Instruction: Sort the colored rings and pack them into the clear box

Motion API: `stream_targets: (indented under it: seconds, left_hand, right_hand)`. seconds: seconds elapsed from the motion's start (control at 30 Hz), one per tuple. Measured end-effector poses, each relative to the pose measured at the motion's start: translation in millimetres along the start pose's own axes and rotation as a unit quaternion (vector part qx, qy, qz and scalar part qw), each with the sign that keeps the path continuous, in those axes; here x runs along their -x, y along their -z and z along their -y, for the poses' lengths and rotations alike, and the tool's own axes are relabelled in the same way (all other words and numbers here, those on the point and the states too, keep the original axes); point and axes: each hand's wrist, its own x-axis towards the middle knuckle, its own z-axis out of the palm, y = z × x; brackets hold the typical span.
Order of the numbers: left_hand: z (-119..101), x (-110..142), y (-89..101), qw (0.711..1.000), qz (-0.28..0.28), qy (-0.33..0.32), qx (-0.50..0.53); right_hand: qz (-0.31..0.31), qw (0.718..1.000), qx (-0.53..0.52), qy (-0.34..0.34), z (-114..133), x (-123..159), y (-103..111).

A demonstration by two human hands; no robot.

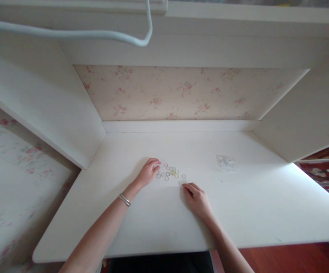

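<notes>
Fingers of the left hand (149,171) bend loosely above the table (153,231), half open with a small gap at the thumb, beside the leftmost rings; nothing shows gripped, though the fingertips partly hide what lies beneath. A silvery bracelet (124,200) circles that wrist.

Next come the small, thin rings (173,172), some overlapping, a little nearer the table's left edge than its right and between the back and front edges. They look very light; whether they are stiff or stretchy I cannot tell. Lying so flat, they probably slide easily and are best pinched across the rim with fingertips, one at a time where they overlap. A lone ring (184,176) at the group's right, clear of the others, offers the easiest hold.

The right hand (196,197) rests just on its front-edge side, fingers curled, their tips close together; I cannot tell whether they pinch anything. Farther toward the right edge lies a clear plastic bag (226,162), likely soft and slippery.
</notes>
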Motion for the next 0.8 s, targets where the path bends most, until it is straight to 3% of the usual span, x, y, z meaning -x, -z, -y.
stream_targets:
  seconds: [0.2,0.33,0.5,0.67,0.8]
  left_hand:
    - [10.7,5.8,3.7,0.998,-0.013,-0.02,-0.066]
    - [12.0,7.4,3.1,0.992,-0.024,-0.017,-0.123]
    - [6.6,-7.6,4.5,0.988,-0.015,-0.021,-0.151]
    - [0.3,-14.5,8.0,0.987,-0.017,-0.033,-0.158]
    - [-5.2,7.7,12.2,0.983,-0.044,-0.03,-0.177]
  right_hand:
    - [0.004,0.999,0.039,-0.038,6.4,-8.6,-5.1]
    - [-0.003,0.988,0.144,-0.052,27.0,-32.6,-17.3]
    - [0.02,0.973,0.229,-0.022,45.7,-65.6,-37.1]
    - [0.078,0.976,0.188,0.076,36.0,-73.2,-38.7]
    - [0.063,0.988,0.112,0.087,18.5,-64.8,-28.4]
